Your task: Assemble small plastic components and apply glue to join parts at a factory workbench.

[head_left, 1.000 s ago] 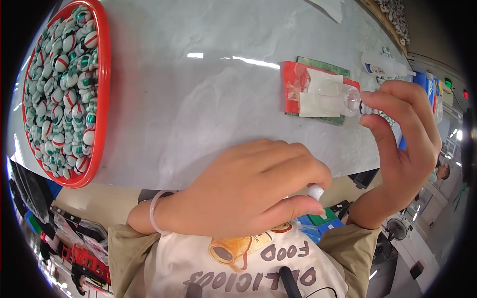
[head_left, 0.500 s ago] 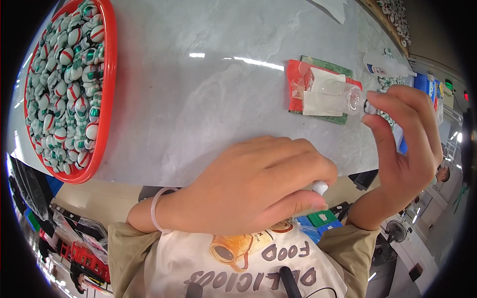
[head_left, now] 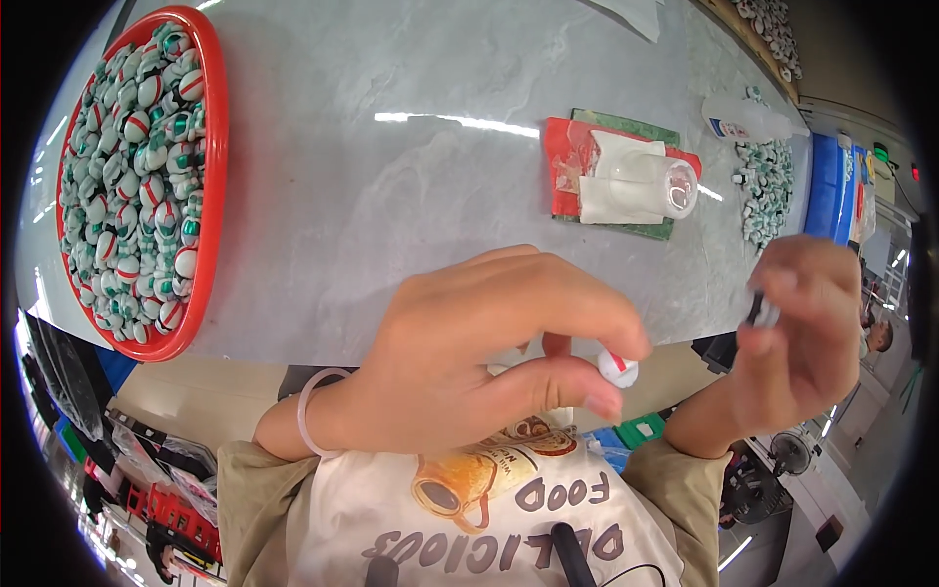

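Observation:
My left hand [head_left: 489, 342] is over the table's near edge, pinching a small white rounded plastic part with a red stripe [head_left: 618, 371] between thumb and forefinger. To its right, my right hand [head_left: 804, 338] grips a small black-and-white part [head_left: 761, 310] at its fingertips; motion smears it, so its shape is unclear. The two parts are apart. Beyond my hands lies a white cloth pad [head_left: 616, 181] on a red sheet [head_left: 564, 166] and a green board [head_left: 650, 132]. A clear round cup [head_left: 680, 190] lies at the pad's right end.
At the left is a red oval tub [head_left: 210, 196] full of white, green and red-striped parts. A pile of small green-and-white parts [head_left: 765, 196] lies at the right, below a translucent squeeze bottle [head_left: 751, 119]. Blue boxes [head_left: 829, 186] stand past the table's right side.
My right hand has come back toward me from beside the clear cup, still holding its small part. My left hand's fingers have shifted, so the red stripe on its part now shows.

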`<state>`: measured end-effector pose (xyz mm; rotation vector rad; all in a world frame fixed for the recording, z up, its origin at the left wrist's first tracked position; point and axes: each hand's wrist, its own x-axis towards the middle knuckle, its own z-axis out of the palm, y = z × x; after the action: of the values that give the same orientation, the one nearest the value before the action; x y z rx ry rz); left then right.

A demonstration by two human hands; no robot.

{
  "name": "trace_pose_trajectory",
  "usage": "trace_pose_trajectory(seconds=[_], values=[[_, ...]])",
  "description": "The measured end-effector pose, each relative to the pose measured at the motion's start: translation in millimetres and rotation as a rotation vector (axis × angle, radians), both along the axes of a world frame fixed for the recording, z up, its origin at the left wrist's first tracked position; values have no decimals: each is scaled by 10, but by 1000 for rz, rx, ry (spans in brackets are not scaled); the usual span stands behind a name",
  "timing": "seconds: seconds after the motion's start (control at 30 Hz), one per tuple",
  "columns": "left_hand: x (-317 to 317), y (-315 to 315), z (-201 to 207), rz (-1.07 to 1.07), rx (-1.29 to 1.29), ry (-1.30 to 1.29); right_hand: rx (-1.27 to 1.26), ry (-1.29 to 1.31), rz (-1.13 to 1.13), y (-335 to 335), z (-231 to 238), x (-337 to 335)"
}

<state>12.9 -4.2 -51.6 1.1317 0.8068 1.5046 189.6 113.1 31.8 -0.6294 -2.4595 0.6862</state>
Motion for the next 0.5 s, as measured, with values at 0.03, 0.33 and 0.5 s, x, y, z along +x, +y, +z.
trace_pose_trajectory(seconds=[0.03,0.33,0.5], values=[[12,-8,-10,3,-17,-86,-73,49,94,-27,-23,4],[5,-9,100,54,-118,112,-112,141,102,-267,-197,-98],[14,-11,89,64,-142,102,-138,209,58,-294,-276,-127]])
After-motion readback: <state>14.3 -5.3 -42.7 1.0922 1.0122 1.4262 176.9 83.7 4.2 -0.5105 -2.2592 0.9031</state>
